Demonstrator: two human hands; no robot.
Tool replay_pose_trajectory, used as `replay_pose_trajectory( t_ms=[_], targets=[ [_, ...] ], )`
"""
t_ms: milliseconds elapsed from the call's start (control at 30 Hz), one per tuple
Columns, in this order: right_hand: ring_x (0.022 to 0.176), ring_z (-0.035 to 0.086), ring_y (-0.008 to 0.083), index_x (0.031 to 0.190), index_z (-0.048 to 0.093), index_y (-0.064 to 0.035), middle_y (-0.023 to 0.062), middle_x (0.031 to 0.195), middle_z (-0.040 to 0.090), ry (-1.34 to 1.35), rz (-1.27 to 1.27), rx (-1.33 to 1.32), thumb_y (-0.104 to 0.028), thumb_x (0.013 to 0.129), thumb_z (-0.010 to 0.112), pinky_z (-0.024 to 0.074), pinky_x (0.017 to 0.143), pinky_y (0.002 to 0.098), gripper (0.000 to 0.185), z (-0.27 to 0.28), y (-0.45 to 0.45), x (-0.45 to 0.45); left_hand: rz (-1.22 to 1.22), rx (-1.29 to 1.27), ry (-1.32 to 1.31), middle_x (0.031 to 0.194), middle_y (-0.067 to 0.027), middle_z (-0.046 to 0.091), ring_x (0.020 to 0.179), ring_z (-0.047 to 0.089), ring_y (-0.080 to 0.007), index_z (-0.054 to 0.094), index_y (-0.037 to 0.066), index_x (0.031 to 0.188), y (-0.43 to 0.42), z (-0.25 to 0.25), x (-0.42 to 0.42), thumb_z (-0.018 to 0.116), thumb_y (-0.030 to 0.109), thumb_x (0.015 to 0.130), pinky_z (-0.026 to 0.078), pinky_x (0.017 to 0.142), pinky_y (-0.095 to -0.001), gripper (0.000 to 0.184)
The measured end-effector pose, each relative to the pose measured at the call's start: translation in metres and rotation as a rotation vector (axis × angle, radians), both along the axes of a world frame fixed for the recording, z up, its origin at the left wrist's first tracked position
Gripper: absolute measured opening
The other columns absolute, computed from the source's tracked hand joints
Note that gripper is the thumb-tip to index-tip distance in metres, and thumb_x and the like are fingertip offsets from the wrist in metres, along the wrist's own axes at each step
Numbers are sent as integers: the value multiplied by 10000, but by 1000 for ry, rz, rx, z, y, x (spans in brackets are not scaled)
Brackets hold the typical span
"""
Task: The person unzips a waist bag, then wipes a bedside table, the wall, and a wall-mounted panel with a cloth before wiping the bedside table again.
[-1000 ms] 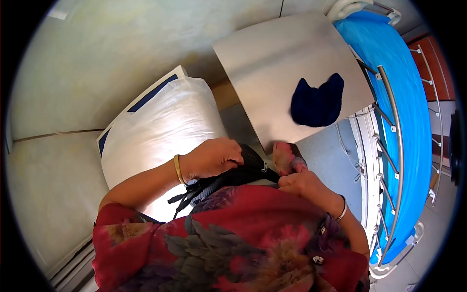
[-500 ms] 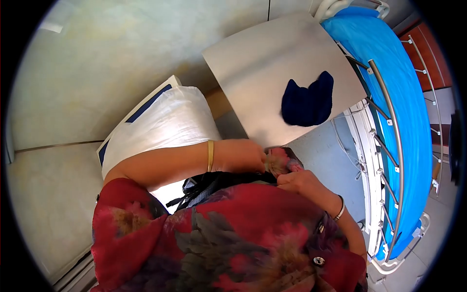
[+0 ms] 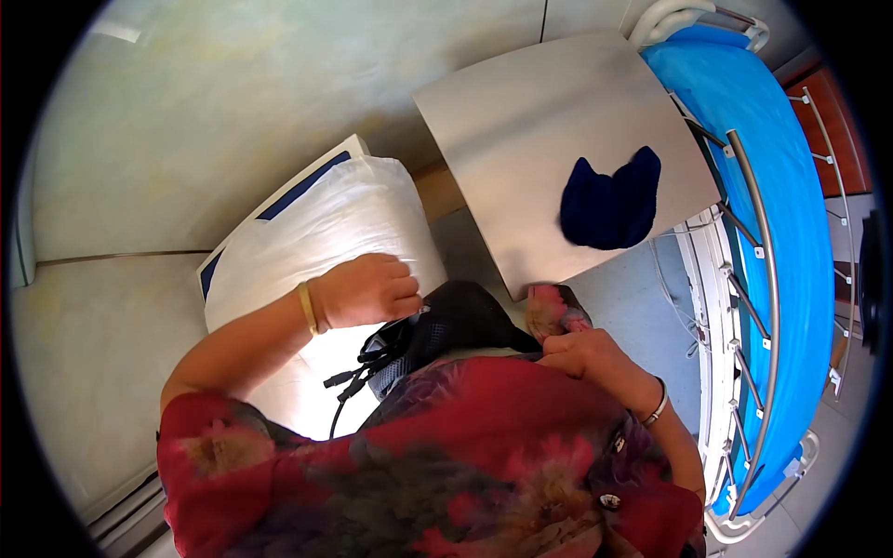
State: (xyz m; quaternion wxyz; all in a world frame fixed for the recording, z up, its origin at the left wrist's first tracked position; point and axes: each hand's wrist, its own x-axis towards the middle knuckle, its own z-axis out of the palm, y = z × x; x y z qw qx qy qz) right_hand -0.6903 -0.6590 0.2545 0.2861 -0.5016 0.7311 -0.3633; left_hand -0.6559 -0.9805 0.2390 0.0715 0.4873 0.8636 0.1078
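My left hand (image 3: 367,290), with a yellow band at its wrist, is closed, fingers curled, above the white bedding. Its fingertips are beside a black mesh bag (image 3: 456,321) at my waist; I cannot make out what, if anything, they hold. Black straps and a cable (image 3: 352,377) hang from the bag's left side. My right hand (image 3: 595,363), wearing a bracelet, grips the lower edge of the red floral shirt (image 3: 521,418) I wear. A flap of the same patterned cloth (image 3: 555,312) sticks out just beyond its fingers.
A white-covered bed (image 3: 344,214) stands at left against the wall. Ahead is a beige cabinet top (image 3: 521,121) with a dark blue knitted item (image 3: 610,200) on it. Along the right runs a blue-covered bed (image 3: 781,177) with metal side rails (image 3: 765,242).
My left hand has moved left, away from the shirt flap, to the left side of the black bag, which now shows more. My right hand keeps its grip on the shirt.
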Motion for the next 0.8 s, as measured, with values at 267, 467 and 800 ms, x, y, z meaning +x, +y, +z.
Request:
replay_pose_trajectory(
  t_ms=[267,467,800],
  targets=[
    [633,544,209,904,655,-186,29,666,485,7,33,3,-57,697,556,412,543,292,263,6,-8,-7,248,115,-98,733,-41,570,620,557,-191,583,63,794,-24,-15,68,610,103,710,471,539,-299,97],
    [620,535,204,899,655,-176,26,652,477,9,42,1,-53,705,552,410,541,288,251,4,-7,-10,495,260,-412,786,-26,604,713,595,-212,601,110,854,-28,-31,78,572,198,833,496,606,-318,95],
    [575,496,208,886,662,-150,41,607,449,-169,22,45,-23,652,587,386,517,296,277,8,-18,-17,954,-99,-1776,1268,-136,471,1128,478,-274,371,16,1285,-52,-41,144,596,284,803,475,879,-397,596]
  ],
)
